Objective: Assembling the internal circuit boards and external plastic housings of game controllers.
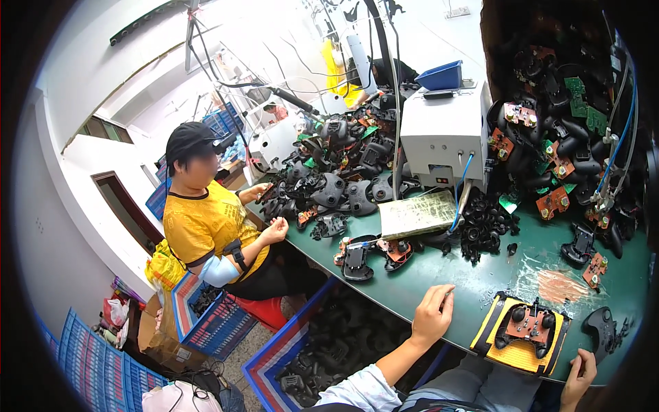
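My left hand (432, 317) hovers over the bench's front edge, left of a yellow padded holder (485, 331). Its thumb and fingers are pinched round a small dark bit I cannot make out. In the holder lies an opened black game controller half (508, 334) with a reddish-brown circuit board (529, 324) and two black thumbsticks facing up. My right hand (580, 381) is low at the bench edge, right of the holder, fingers loosely bent and apart with nothing seen in them. Just beyond it rests a black controller shell (601, 331).
A white machine (439, 130) with a blue tray (439, 75) stands on the green bench (412, 302). Small black caps (480, 230) lie beside it. Controllers and boards pile behind. A blue crate (264, 357) sits below left. A person in yellow (213, 226) works at left.
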A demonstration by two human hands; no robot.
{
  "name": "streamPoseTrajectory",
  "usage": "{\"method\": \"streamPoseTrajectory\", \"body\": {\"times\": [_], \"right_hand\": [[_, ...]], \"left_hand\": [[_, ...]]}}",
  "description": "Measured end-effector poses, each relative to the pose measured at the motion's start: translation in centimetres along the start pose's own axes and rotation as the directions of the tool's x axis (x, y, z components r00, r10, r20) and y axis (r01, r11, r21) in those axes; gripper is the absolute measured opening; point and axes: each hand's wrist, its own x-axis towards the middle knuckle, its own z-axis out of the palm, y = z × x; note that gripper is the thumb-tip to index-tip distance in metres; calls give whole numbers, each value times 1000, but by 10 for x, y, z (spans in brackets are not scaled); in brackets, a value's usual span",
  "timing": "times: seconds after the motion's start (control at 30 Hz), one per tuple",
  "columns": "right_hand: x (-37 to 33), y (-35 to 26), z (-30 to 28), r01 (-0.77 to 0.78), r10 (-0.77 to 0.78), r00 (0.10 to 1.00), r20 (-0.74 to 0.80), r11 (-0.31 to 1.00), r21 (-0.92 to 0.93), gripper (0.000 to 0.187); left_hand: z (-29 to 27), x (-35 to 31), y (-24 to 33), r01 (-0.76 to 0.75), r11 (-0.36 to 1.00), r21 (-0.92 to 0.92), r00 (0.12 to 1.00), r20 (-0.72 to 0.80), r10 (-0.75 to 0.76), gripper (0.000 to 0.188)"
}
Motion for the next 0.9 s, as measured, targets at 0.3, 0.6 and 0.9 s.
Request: {"method": "streamPoseTrajectory", "body": {"times": [0.3, 0.6, 0.9], "right_hand": [[0, -1, 2, 27, -27, 999, -17, 1000, -4, 11], [0, -3, 2, 47, -48, 999, -5, 998, -29, 10], [-1, 2, 3, 51, -52, 998, -19, 998, -36, 11]], "left_hand": [[0, 0, -1, -21, 1000, 5, 1000, 2, 21, 13], [1, 0, -2, -40, 999, 17, 999, -2, 40, 12], [0, 0, -3, -60, 998, 29, 998, 0, 60, 12]]}}
